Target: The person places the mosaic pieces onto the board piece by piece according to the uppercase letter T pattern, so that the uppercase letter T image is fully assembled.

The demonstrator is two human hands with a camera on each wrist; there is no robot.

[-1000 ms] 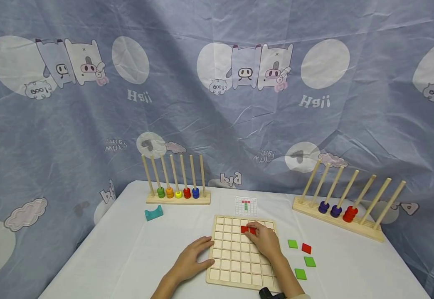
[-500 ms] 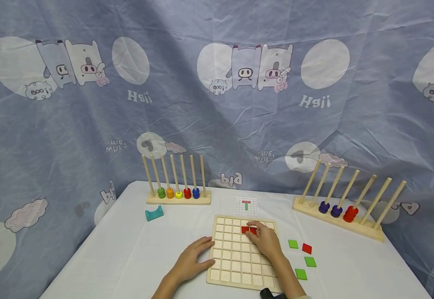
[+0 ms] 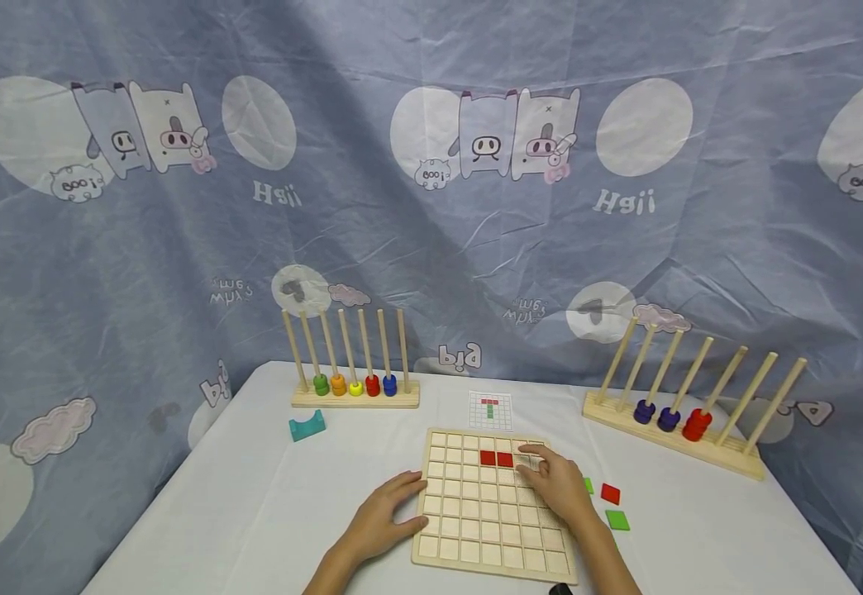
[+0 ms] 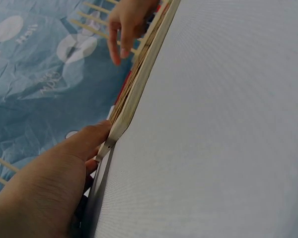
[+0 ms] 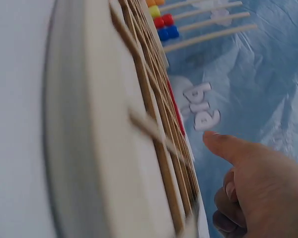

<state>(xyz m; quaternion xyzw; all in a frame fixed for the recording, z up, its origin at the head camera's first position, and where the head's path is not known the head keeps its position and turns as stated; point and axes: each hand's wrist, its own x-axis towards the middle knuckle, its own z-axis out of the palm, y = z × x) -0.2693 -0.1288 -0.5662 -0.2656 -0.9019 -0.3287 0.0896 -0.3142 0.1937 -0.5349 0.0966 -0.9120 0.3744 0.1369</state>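
Observation:
A wooden grid board (image 3: 469, 508) lies on the white table. Two red square tiles (image 3: 505, 459) sit side by side in cells of its second row from the far edge. My left hand (image 3: 375, 521) rests against the board's left edge, thumb and fingers spread and touching the rim; the left wrist view shows its thumb on that edge. Over the board's right part hovers my right hand (image 3: 561, 487), thumb and index finger apart with nothing between them. The right wrist view shows that thumb stretched out and the other fingers bent loosely.
Right of the board lie a red tile (image 3: 610, 494), a green tile (image 3: 617, 520) and another green tile (image 3: 588, 485), partly hidden. Behind it lies a pattern card (image 3: 490, 411). Peg racks with beads stand back left (image 3: 355, 399) and right (image 3: 673, 438). A teal curved block (image 3: 307, 426) lies left.
My right hand has let go of the second red tile and moved right, leaving both red tiles uncovered. Its forearm now hides the nearest green tile. My left hand has stayed put.

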